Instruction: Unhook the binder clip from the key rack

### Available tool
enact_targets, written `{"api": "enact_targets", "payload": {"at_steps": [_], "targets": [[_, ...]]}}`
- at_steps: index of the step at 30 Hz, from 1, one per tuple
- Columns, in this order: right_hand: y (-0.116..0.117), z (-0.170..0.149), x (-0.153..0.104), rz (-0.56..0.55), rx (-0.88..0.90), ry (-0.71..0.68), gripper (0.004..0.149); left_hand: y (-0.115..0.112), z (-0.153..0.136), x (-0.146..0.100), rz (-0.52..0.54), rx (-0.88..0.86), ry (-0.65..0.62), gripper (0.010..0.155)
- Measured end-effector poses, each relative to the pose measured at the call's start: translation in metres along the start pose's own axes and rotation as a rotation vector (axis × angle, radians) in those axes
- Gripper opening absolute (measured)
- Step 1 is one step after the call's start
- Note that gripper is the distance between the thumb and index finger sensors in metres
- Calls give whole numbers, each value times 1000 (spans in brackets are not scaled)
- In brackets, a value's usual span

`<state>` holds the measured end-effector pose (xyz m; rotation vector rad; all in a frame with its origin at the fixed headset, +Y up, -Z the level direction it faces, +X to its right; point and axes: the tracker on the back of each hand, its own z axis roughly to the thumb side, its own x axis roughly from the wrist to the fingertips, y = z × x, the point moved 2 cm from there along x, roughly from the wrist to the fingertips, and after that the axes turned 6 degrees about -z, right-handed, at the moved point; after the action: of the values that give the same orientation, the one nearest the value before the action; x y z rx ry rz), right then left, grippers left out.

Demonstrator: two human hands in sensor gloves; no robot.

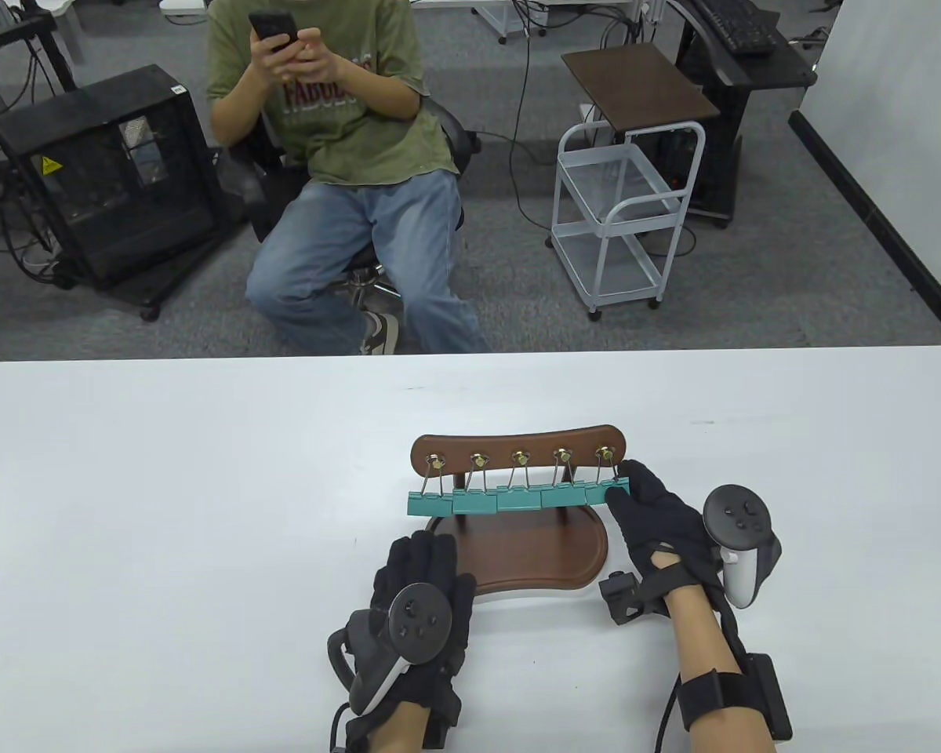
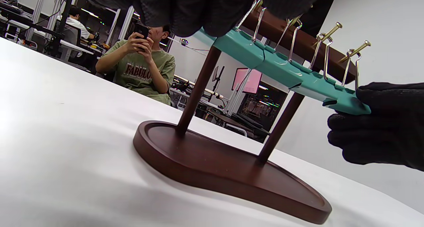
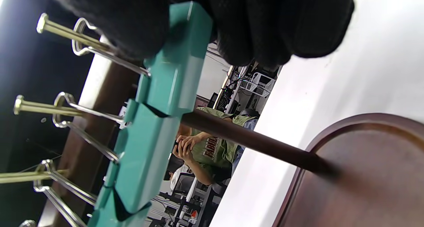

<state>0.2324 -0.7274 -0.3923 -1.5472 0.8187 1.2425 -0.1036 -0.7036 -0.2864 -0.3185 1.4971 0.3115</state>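
Observation:
A brown wooden key rack (image 1: 517, 449) stands on its oval base (image 1: 533, 553) on the white table. Several teal binder clips (image 1: 510, 500) hang by wire loops from its brass pegs. My right hand (image 1: 635, 494) pinches the rightmost teal clip (image 1: 608, 492); the right wrist view shows my fingers (image 3: 232, 25) around that clip (image 3: 179, 61), its loop still on the peg (image 3: 66, 31). The left wrist view shows the same grip (image 2: 361, 104). My left hand (image 1: 423, 580) rests palm down at the near left edge of the base, holding nothing.
A seated person in a green shirt (image 1: 337, 102) faces the table's far edge. A white wire cart (image 1: 623, 212) and a black computer case (image 1: 110, 180) stand on the floor beyond the table.

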Motion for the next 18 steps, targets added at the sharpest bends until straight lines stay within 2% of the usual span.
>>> {"api": "enact_targets", "payload": {"at_steps": [18], "targets": [[-7, -1, 1, 49, 69, -7, 53, 0, -1, 1, 3, 5, 4, 62]]}}
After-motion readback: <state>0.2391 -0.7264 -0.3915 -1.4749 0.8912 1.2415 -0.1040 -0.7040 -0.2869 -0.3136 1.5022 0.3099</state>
